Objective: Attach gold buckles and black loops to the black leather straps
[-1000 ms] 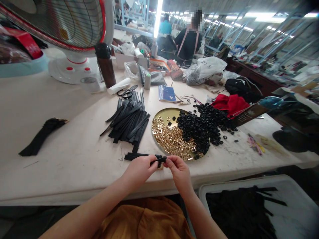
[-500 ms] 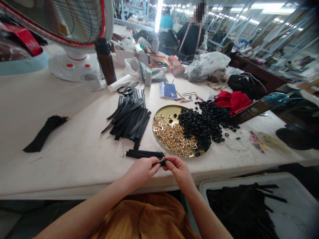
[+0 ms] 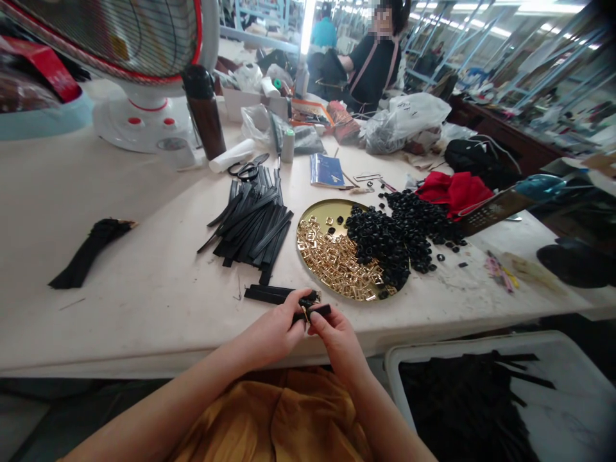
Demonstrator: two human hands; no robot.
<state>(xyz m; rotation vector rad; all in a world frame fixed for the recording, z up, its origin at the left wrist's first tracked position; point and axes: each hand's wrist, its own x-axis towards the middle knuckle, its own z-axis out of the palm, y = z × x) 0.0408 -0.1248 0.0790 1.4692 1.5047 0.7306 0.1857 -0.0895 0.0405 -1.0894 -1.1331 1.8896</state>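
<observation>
Near the front edge of the table, my left hand (image 3: 283, 324) and my right hand (image 3: 334, 330) are closed together on a short black strap (image 3: 321, 310) with a small gold buckle (image 3: 305, 312) on it. The strap's end sticks out past my right fingers. Just behind my left fingers lie black straps with gold buckles (image 3: 264, 294). To the right stands a round gold tray (image 3: 308, 271), holding many gold square buckles (image 3: 337, 260) and small black rings (image 3: 380, 237). A pile of loose black straps (image 3: 253, 224) lies farther back.
A fan (image 3: 144, 115) and a dark bottle (image 3: 205, 115) stand at the back left. Scissors (image 3: 248, 169) and a blue booklet (image 3: 326, 171) lie beyond the straps. A white bin (image 3: 399, 359) of black pieces sits below at right. Another person (image 3: 375, 70) is in the background.
The black strap now extends to the right past my right fingers, and the gold buckle shows between my hands. The background person has turned and shifted right.
</observation>
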